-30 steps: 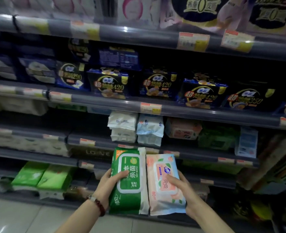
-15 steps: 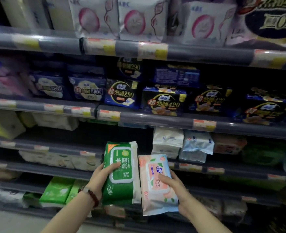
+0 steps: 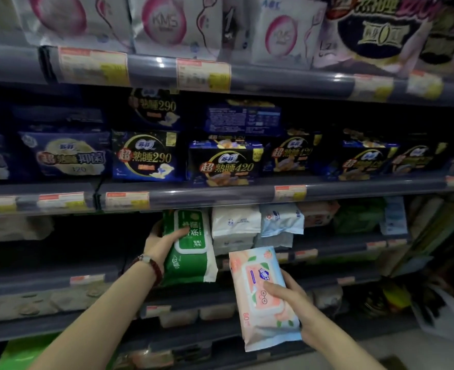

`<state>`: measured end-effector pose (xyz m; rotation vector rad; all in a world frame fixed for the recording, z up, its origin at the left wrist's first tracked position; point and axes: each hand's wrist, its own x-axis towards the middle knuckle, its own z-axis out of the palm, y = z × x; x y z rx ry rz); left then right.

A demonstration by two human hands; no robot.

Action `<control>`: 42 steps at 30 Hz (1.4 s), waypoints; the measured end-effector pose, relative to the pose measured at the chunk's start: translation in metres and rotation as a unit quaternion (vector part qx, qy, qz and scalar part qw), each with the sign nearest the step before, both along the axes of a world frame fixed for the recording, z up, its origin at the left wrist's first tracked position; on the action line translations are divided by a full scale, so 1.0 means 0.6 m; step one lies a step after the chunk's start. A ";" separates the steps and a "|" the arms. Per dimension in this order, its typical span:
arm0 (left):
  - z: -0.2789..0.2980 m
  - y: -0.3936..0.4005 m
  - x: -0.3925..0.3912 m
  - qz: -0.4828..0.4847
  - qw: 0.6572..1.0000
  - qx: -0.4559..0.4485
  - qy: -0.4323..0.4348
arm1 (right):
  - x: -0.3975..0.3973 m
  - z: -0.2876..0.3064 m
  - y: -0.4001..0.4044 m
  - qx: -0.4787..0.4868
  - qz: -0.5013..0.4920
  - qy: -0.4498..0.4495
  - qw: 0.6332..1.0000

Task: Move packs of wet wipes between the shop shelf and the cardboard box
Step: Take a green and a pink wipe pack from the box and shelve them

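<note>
Item one, my left hand: fingers curled round the left edge of the green pack of wet wipes, thumb laid across its front beside the white lid flap; a beaded bracelet sits on that wrist; I see the green pack held upright at the mouth of the wipes shelf, its top just under the price rail above, its right side just beside the stacked white packs; green film, white ends, a white-bordered lid panel with printed characters; whether its lower end rests on the shelf I cannot tell. Item two, my right hand: fingers wrapped behind the peach and pale blue pack of wet wipes, thumb pressed on its front label; this pack is lower and nearer to me, clear of the shelf, tilted with its top leaning left; peach fruit print, a pinkish lid flap with a blue logo, "80" printed near the lower left edge. Item three, a pale blue pack lying right of the white ones.
</note>
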<state>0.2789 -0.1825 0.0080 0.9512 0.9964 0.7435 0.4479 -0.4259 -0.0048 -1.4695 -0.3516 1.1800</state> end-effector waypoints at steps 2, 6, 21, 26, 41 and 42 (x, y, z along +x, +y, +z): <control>-0.006 0.015 0.013 0.000 1.000 0.004 -0.001 | 0.004 -0.001 -0.002 -0.001 -0.017 0.005 1.000; -0.011 0.035 0.030 0.025 0.999 0.010 -0.025 | 0.000 -0.005 0.000 -0.008 -0.028 0.015 0.999; -0.052 0.128 0.070 0.014 0.999 0.025 0.035 | 0.006 -0.011 0.006 -0.044 -0.028 0.016 0.999; -0.068 0.137 0.066 -0.034 0.997 0.011 0.075 | 0.022 -0.020 0.007 -0.052 -0.031 0.012 0.998; -0.033 0.017 0.044 0.034 0.865 0.329 0.377 | 0.077 -0.007 0.029 -0.028 0.053 -0.005 0.998; -0.036 0.004 0.043 0.034 0.865 0.329 0.378 | 0.083 -0.007 0.024 -0.026 0.061 -0.004 0.998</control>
